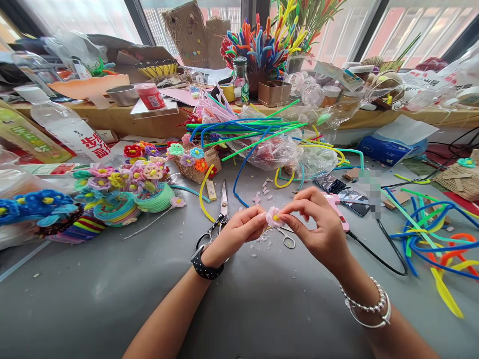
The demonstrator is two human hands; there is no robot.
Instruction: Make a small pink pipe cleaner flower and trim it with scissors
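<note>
Between my two hands is a small pale pink pipe-cleaner flower with a yellow centre. My left hand pinches its left edge between thumb and fingers. From the other side, my right hand has thumb and index finger closed at the flower's right edge by the yellow centre. Large scissors lie partly behind my left wrist. Under the flower, small scissors rest on the table among pink scraps. A pink glue gun, partly hidden, lies behind my right hand.
Finished flower baskets stand at the left. Loose pipe cleaners sprawl at the right, near a phone and a black cable. A plastic bag with green stems lies at the back, before a crowded ledge.
</note>
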